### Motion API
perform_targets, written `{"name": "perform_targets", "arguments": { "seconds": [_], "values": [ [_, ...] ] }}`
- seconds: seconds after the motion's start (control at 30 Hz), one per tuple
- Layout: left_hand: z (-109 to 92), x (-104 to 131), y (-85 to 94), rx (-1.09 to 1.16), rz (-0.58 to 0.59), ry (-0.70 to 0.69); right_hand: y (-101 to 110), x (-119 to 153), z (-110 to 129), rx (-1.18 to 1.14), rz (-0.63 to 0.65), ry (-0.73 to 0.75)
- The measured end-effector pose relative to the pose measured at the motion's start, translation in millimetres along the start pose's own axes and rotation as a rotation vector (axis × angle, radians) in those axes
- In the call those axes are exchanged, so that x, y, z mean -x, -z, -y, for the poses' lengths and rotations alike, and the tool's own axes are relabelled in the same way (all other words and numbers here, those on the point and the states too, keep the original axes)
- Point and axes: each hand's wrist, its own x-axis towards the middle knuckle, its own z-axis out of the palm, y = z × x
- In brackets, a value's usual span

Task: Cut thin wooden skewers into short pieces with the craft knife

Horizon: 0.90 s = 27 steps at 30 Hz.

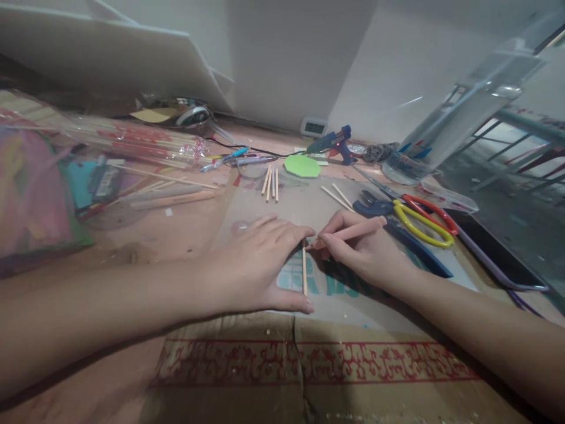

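Observation:
My left hand lies across the work surface with thumb and forefinger spread. Between them they hold a short wooden stick near its two ends, and the stick lies along the surface. In a pinch like a writing grip, my right hand holds a slim pink pen-like tool. The tool's tip meets or nearly meets the far end of the stick; whether it is a pen or a blade I cannot tell. Several cut sticks rest beyond my hands, close to a light green paper polygon.
Blue-handled pliers, red-and-yellow-handled scissors and a phone lie at the right. Behind stand a blue glue gun and a tall clear container. Bagged sticks lie at the left. A cardboard sheet is in front.

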Motion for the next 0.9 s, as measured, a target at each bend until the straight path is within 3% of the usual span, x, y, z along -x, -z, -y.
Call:
{"name": "perform_targets", "arguments": {
  "seconds": [0.2, 0.5, 0.7, 0.9],
  "values": [
    [-1.7, -2.3, 0.5, -0.028, -0.006, 0.015, 0.4, 0.4, -0.8, 0.05, -0.039, 0.017],
    [-0.4, 0.7, -2.2, -0.047, -0.034, -0.01, 2.2, 4.2, -3.3, 0.006, 0.088, 0.085],
    [0.9, -0.5, -2.8, -0.031, -0.036, -0.001, -0.3, 1.9, 0.1, 0.063, -0.003, -0.024],
    [1.3, 0.3, -4.4, -0.013, -0.046, 0.042, -0.7, 0.9, 0.0, 0.061, -0.027, -0.032]
  ]
}}
